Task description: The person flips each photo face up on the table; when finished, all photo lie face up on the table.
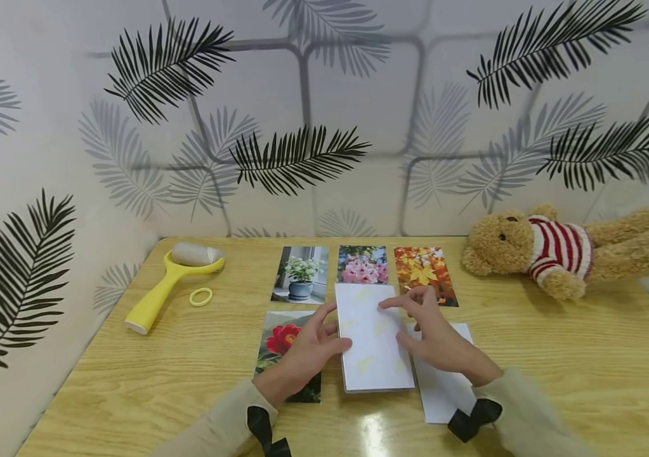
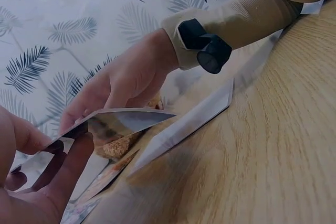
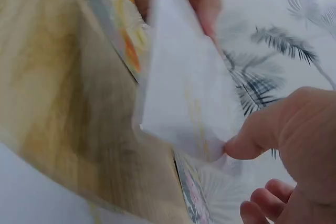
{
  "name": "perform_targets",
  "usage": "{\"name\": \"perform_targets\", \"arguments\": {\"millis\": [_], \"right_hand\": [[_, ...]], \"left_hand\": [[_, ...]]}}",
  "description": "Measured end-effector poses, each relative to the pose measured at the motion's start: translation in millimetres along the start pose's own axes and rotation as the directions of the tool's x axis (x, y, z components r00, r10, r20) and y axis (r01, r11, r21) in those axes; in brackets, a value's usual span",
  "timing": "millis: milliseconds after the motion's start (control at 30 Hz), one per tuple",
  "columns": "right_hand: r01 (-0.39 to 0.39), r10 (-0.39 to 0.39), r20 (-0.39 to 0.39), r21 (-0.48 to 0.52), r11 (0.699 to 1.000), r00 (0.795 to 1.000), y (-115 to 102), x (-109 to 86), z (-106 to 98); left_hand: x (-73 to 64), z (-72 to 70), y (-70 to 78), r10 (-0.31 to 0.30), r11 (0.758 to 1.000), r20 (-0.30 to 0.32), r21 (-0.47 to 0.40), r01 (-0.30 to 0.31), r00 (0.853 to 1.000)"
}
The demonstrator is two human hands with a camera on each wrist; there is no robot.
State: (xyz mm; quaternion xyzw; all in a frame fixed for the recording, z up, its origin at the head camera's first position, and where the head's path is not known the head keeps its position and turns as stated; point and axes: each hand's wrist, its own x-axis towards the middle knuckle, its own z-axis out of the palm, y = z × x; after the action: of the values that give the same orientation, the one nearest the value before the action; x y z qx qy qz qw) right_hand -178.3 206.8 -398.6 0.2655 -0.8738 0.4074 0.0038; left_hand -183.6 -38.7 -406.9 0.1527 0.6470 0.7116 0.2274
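Observation:
My left hand (image 1: 309, 346) grips a small stack of photo cards (image 1: 374, 365) by its left edge, thumb on top and fingers underneath. The top card lies white back up, with faint yellow marks. Glossy dark underside shows on the held stack (image 2: 123, 127) in the left wrist view. My right hand (image 1: 435, 333) is over the right side of the stack, index finger on the white back and thumb near the right edge. In the right wrist view, a fingertip (image 3: 233, 149) touches the stack's edge. Beneath my right hand, another white-backed card (image 1: 441, 397) lies on the table.
Face-up photos lie behind: a potted plant (image 1: 300, 273), pink blossoms (image 1: 361, 266), and autumn leaves (image 1: 426, 276). A red flower photo (image 1: 267, 355) is partly under my left hand. Left stand a yellow-handled lint roller (image 1: 167, 285) and yellow ring (image 1: 201, 289); right, a teddy bear (image 1: 564, 251).

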Motion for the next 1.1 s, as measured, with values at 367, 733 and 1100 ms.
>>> {"name": "perform_targets", "arguments": {"millis": [367, 733, 1100], "right_hand": [[-0.001, -0.035, 0.222, 0.159, 0.987, 0.974, -16, -0.5, 13], [-0.021, -0.05, 0.204, 0.33, 0.944, 0.978, -25, -1.0, 6], [-0.017, -0.036, 0.232, 0.22, 0.975, 0.972, -26, -1.7, -3]], "left_hand": [[-4.1, 2.2, 5.3, 0.014, 0.996, 0.133, -0.089, -0.002, 0.991], [-3.4, 0.2, -2.4, -0.006, 0.997, 0.205, 0.081, -0.011, 0.979], [-6.2, 4.1, -7.1, -0.024, 0.951, 0.242, 0.305, -0.052, 0.97]]}}
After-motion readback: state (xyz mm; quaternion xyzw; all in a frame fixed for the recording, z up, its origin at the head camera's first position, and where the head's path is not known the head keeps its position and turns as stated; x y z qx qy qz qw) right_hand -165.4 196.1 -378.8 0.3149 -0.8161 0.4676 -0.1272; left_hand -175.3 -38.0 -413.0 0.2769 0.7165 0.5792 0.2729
